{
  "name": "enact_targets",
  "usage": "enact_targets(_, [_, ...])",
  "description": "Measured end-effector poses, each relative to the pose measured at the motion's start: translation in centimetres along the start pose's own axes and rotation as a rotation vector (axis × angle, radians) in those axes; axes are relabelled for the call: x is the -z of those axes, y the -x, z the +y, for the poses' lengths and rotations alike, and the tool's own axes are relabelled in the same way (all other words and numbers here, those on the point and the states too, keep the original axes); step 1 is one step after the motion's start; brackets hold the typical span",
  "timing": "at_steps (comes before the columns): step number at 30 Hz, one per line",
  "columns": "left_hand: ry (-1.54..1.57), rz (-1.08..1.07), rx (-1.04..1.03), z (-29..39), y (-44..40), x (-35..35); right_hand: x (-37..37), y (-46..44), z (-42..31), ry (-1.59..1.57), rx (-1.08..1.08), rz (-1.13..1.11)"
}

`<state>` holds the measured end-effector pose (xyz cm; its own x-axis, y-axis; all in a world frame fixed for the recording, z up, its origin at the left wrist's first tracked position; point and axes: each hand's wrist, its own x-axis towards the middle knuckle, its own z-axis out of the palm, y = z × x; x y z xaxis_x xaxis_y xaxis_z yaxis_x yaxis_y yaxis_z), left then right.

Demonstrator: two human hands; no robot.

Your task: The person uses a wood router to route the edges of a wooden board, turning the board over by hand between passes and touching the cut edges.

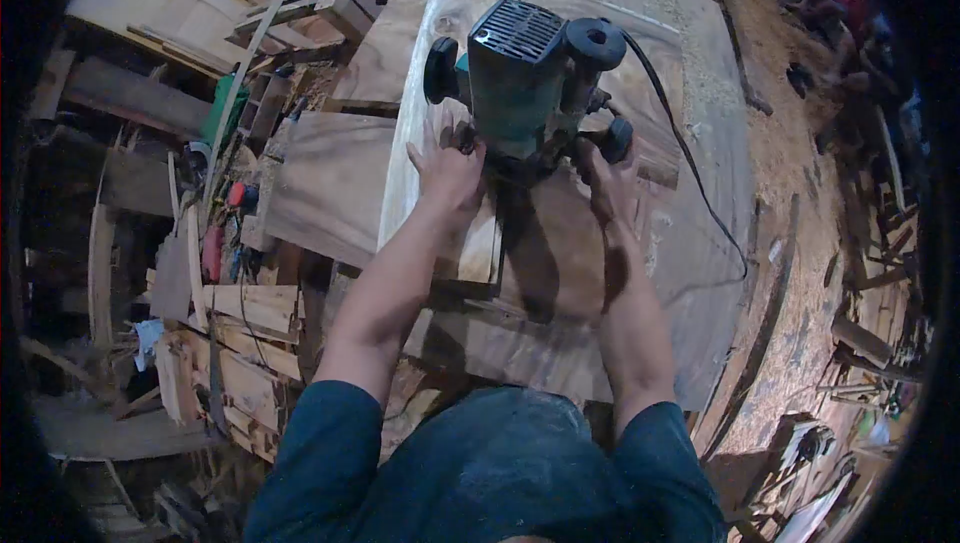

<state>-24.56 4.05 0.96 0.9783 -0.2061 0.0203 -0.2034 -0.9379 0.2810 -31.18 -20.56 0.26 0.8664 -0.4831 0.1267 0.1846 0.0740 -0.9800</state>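
Note:
A green plunge router (515,83) with a black vented top stands upright on the wooden boards in front of me. My left hand (450,163) is low at its left side, outer fingers spread over a pale board (412,133). Its thumb side closes around a small dark part by the router's base; its exact shape is unclear. The left side knob (440,70) is above this hand, free of it. My right hand (610,178) is wrapped round the black right-hand knob (617,139). The router's bit is hidden beneath its body.
A black power cord (690,148) runs down across the large panel (700,273) on the right. Wood offcuts (245,353) are piled at left, beside a red-handled tool (212,251). Sawdust covers the panel's far edge and the floor (800,273). Another person (850,18) is at upper right.

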Motion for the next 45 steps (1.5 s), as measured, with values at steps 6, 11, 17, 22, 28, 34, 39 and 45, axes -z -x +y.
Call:
enact_targets(6, [-0.065, -0.106, -0.087, -0.2, 0.6, 2.1, -0.8, 0.5, -1.6, 0.019, -0.085, 0.073])
enact_targets(11, [1.18, -0.077, -0.126, -6.3, -3.5, 4.8, -0.6, -0.6, -0.6, 0.075, 0.061, 0.065])
enact_targets(17, [1.283, -0.069, 0.001, -0.5, -9.7, 6.4, 0.2, -0.1, -5.6, 0.131, -0.084, 0.036])
enact_targets(22, [0.919, -0.177, -0.111, 6.7, -4.3, 7.2, 7.4, 2.9, -11.6, 0.0, -0.243, 0.194])
enact_targets(28, [0.933, -0.616, 0.014, 18.3, 4.9, 2.5, 22.0, 9.4, -15.4, 0.1, -0.451, 0.224])
enact_targets(34, [0.762, -0.783, -0.09, 25.2, 11.7, -4.9, 34.0, 17.9, -13.4, 0.136, -0.67, 0.403])
enact_targets(39, [0.653, -0.782, -0.029, 27.5, 12.6, -6.4, 37.1, 20.2, -10.5, 0.069, -0.773, 0.526])
enact_targets(45, [0.502, -0.632, -0.197, 24.8, 11.9, -6.5, 38.6, 17.7, -9.1, 0.006, -0.838, 0.418])
